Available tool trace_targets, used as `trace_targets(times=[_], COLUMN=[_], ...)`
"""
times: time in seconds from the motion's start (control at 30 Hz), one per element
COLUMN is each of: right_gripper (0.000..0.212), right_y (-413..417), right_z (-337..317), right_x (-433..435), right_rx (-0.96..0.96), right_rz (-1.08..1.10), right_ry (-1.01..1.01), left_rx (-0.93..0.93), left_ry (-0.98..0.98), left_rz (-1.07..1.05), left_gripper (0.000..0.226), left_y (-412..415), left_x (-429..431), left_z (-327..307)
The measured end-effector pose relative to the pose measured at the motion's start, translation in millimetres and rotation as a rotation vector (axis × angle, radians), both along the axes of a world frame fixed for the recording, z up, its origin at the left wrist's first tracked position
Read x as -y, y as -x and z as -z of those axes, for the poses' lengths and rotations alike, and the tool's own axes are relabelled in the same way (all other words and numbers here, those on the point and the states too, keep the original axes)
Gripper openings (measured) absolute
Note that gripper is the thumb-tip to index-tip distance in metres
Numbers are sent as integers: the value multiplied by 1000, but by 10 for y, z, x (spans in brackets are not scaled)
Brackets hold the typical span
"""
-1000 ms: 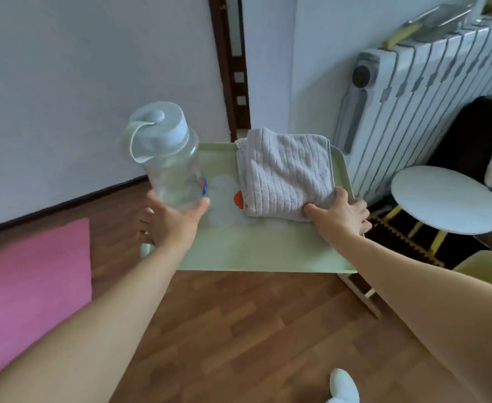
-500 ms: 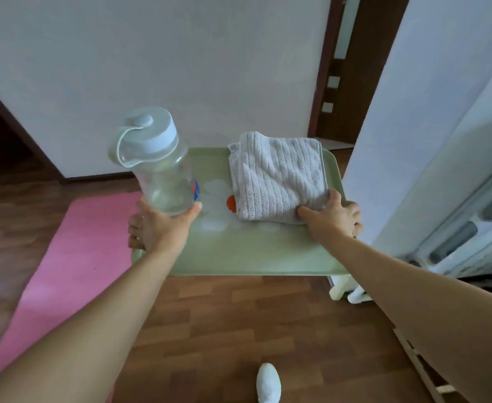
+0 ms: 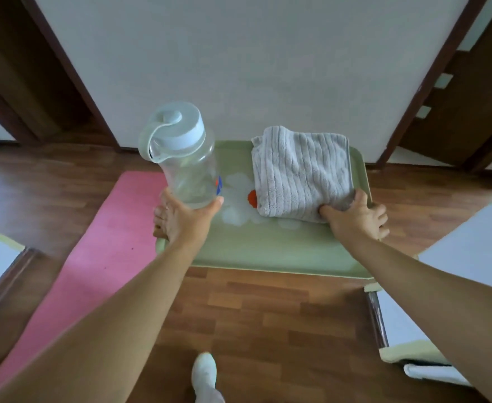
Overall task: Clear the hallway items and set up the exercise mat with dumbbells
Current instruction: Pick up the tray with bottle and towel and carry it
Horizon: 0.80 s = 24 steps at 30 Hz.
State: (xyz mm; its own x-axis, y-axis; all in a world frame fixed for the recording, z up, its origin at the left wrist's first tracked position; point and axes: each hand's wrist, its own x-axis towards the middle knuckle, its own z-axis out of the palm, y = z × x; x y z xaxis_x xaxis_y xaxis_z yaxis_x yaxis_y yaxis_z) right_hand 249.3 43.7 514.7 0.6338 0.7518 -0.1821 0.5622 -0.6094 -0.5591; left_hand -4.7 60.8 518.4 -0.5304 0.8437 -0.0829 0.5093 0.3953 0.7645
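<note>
I carry a pale green tray (image 3: 268,251) with a white flower print, held level above the wooden floor. My left hand (image 3: 180,219) grips the tray's left edge, its thumb braced against the base of a clear water bottle (image 3: 189,173) with a pale blue lid, standing on the tray. My right hand (image 3: 358,216) grips the right edge, thumb pressing a folded grey ribbed towel (image 3: 300,173) onto the tray. A pink exercise mat (image 3: 93,263) lies on the floor to the left, running under the tray's left side.
A white wall (image 3: 239,68) stands straight ahead with dark wooden door frames on both sides. A white and pale green piece of furniture (image 3: 456,271) juts in at the right, another at the far left. My white-socked foot (image 3: 205,373) steps on the floor below.
The view has swung left: the radiator and round table have left the frame and the pink mat now lies closer, under the tray's left side. Both hands keep their grip.
</note>
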Motion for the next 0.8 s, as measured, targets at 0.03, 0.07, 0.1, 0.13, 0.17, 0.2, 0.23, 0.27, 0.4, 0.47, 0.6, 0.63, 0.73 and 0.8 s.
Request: trace_targets(times=[0.03, 0.07, 0.1, 0.13, 0.17, 0.2, 0.23, 0.27, 0.4, 0.47, 0.6, 0.63, 0.73, 0.8], right_gripper=[77, 76, 75, 74, 74, 74, 73, 73, 66, 65, 65, 65, 70, 72], right_y=[56, 110, 171, 231, 294, 360, 432, 509, 778, 888, 999, 1017, 1052, 1113], right_z=[37, 80, 125, 176, 237, 296, 364, 435, 758, 995, 1624, 1779, 2507, 3132], right_x=[-158, -300, -463, -625, -800, -974, -1150, -1336, -2039, -2385, -3042, -3133, -3495, -3722], right_rx=[0, 1, -5, -9, -13, -20, -33, -40, -91, -100, -114, -109, -74, -76], right_rz=[-4, -7, -8, -11, -10, -9, 0, 6, 68, 72, 93, 89, 44, 20], right_ry=[1, 0, -4, -2, -3, -2, -2, 1, -2, -4, -1, -5, -16, 1], left_rx=[3, 4, 3, 3, 1, 1, -9, -11, -36, -43, -45, -59, -56, -51], left_ry=[11, 23, 32, 40, 45, 47, 48, 55, 86, 80, 87, 80, 110, 128], left_rz=[0, -4, -6, -4, -2, 5, 10, 21, 64, 82, 90, 86, 73, 54], left_gripper=[114, 115, 115, 115, 115, 114, 112, 112, 116, 116, 112, 111, 115, 115], left_y=[58, 116, 179, 244, 309, 376, 446, 517, 784, 887, 1004, 1023, 1078, 1132], left_x=[-145, -281, -443, -616, -799, -984, -1177, -1380, -2213, -2622, -3317, -3402, -3666, -3832], left_z=[36, 75, 123, 177, 230, 278, 331, 389, 692, 916, 1569, 1734, 2481, 3125])
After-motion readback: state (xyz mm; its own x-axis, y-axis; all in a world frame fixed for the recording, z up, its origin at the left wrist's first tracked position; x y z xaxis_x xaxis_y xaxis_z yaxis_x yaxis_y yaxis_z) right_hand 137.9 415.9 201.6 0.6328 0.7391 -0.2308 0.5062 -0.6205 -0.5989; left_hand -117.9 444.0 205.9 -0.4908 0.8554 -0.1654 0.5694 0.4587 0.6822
